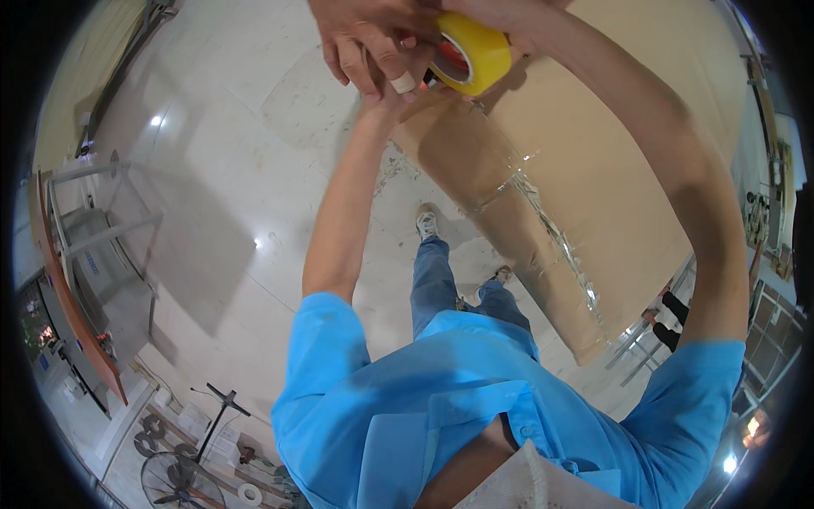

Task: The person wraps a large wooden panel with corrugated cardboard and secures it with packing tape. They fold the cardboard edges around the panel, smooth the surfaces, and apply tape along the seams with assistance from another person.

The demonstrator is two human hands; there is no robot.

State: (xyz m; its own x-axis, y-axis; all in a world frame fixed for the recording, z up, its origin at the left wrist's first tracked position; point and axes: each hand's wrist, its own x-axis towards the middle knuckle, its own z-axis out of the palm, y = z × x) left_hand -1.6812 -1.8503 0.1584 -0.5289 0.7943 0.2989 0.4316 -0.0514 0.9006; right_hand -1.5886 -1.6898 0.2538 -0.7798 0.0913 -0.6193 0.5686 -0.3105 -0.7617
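Both hands meet at the top edge, partly cut off. A roll of yellow tape [493,58] with a pale core sits between them, something red showing inside its ring. My left hand [417,69] is closed round the roll, mostly hidden. Over the left wrist my right hand [366,44] bends its fingers downward, one wrapped in a tan bandage; what they grip, if anything, is hidden. Beneath the hands lies a big brown cardboard package [627,144]. Strips of shiny clear tape [555,237] run along its seam, with a cross strip near the end.
My feet, one in a pale shoe [426,222], stand on the light floor [220,110] beside the cardboard. A metal-framed rack [93,229] is at left. A black fan [174,475] stands at lower left. Dark-sleeved arms of another person [670,318] show at right, near metal bars.
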